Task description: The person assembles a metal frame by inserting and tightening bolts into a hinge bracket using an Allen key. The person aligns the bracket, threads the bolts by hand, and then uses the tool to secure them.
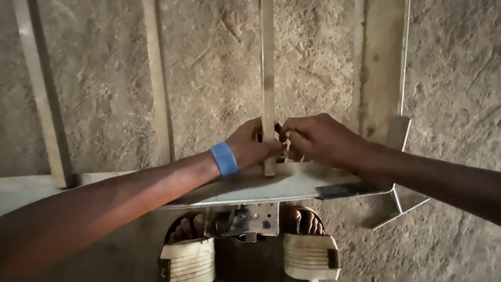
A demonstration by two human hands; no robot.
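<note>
- A narrow pale wooden strip (268, 78) is seen standing upright, its long axis running near to far, with its lower end on a flat grey metal sheet (292, 183).
- The strip is gripped low down by the left hand (250, 143), which wears a blue wristband (224, 159).
- The right hand (318, 138) is closed beside the strip, pinching at it.
- Sandalled feet (308, 245) are visible below the sheet.

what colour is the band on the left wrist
Blue; the wristband shows clearly in the head view.
</note>
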